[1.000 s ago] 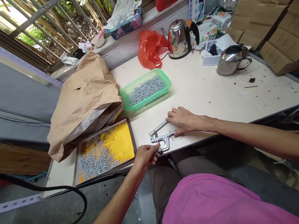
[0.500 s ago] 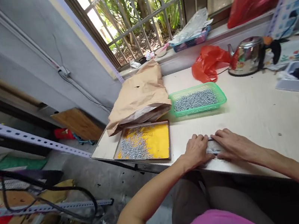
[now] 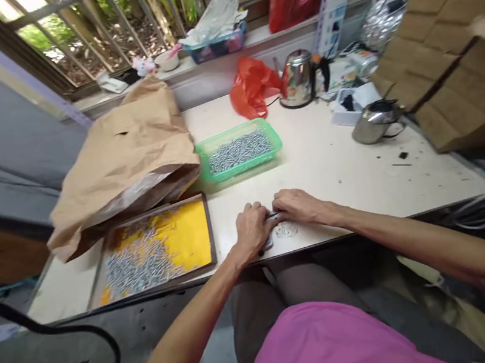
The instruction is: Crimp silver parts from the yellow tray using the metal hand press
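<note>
My left hand (image 3: 252, 229) is at the table's front edge, its fingers closed over a small flat grey piece (image 3: 269, 242) that is mostly covered. My right hand (image 3: 298, 206) is beside it, with fingers bent and pinched at a thin dark strip (image 3: 272, 215) between the hands. Whether strip and grey piece are one object I cannot tell. A patch of whitish marks (image 3: 286, 230) shows on the tabletop below my right hand. Left of my hands is a shallow tray (image 3: 209, 229) with a yellow bottom, holding many small metal screws or pins (image 3: 139, 268).
A green plastic basket (image 3: 241, 172) of similar metal pieces stands behind my hands. Around it are a brown paper sack (image 3: 126, 144), a red plastic bag (image 3: 250, 88), a kettle (image 3: 298, 80) and a small metal pot (image 3: 373, 122). Cardboard (image 3: 457, 55) stands at the right.
The view has swung right. My hands have turned, and my right fingers have drawn together at the dark strip; before, both hands lay along the sides of the small piece.
</note>
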A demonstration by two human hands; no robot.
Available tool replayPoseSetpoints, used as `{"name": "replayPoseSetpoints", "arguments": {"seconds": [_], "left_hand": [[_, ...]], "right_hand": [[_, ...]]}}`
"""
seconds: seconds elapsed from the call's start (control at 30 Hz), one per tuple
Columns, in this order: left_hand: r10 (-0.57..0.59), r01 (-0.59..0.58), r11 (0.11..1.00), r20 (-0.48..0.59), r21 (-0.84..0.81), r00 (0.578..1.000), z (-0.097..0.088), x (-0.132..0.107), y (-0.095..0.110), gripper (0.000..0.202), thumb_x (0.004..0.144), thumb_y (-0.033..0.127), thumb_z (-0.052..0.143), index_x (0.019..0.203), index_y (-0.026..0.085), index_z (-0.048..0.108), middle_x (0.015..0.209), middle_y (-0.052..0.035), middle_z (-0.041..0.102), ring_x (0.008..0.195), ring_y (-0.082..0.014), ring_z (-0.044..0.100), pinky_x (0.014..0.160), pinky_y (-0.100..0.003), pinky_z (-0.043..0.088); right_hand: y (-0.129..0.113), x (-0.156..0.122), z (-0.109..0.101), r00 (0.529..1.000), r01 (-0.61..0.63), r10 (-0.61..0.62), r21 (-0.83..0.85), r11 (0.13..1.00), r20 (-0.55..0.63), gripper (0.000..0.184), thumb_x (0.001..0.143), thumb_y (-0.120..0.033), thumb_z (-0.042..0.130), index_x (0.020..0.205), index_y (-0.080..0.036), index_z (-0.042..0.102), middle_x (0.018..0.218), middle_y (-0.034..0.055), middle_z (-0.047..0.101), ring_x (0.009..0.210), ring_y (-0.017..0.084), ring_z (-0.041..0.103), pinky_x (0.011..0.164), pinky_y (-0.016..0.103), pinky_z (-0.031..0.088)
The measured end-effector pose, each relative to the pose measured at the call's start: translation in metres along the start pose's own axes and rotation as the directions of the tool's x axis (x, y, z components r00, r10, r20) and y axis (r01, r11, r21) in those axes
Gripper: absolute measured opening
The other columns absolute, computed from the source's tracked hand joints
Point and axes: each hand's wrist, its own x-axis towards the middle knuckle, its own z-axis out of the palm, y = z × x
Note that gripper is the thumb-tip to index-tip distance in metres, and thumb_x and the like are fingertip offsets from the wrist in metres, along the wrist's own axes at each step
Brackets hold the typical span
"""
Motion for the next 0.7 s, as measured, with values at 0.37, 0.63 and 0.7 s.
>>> {"name": "replayPoseSetpoints", "arguments": {"seconds": [0.37,0.63,0.7], "left_hand": [[0.008,0.005,0.998,-0.223,0.059,0.975,0.023,-0.024,0.019,0.032,0.093,0.019,0.048,0.123,0.012,0.057,0.137,-0.0154,0.052,0.129,-0.0291,0.045,0.103,-0.043,0.042],[0.119,-0.144,0.988,-0.346,-0.048,0.931,0.06,-0.044,0.041,0.033,0.096,0.026,0.045,0.124,0.013,0.054,0.131,-0.014,0.059,0.129,-0.0278,0.049,0.109,-0.046,0.039],[0.109,-0.147,0.986,-0.355,-0.08,0.928,0.061,-0.045,0.044,0.032,0.096,0.027,0.046,0.123,0.014,0.054,0.129,-0.0136,0.06,0.129,-0.0277,0.049,0.11,-0.048,0.038]], "right_hand": [[0.018,-0.007,0.001,0.988,0.092,-0.094,-0.022,0.996,-0.12,0.054,0.079,-0.056,0.068,0.108,-0.011,0.063,0.104,0.0146,0.058,0.097,0.026,0.051,0.082,0.033,0.04],[0.034,0.017,0.0,0.987,-0.01,0.009,-0.002,1.0,-0.16,0.019,0.093,-0.017,0.05,0.099,-0.014,0.068,0.098,0.0102,0.063,0.093,0.021,0.054,0.08,0.029,0.036],[0.03,0.026,-0.005,0.982,-0.099,0.089,-0.049,0.994,-0.168,0.021,0.093,-0.015,0.048,0.097,-0.013,0.068,0.099,0.0111,0.063,0.094,0.021,0.053,0.079,0.03,0.035]]}}
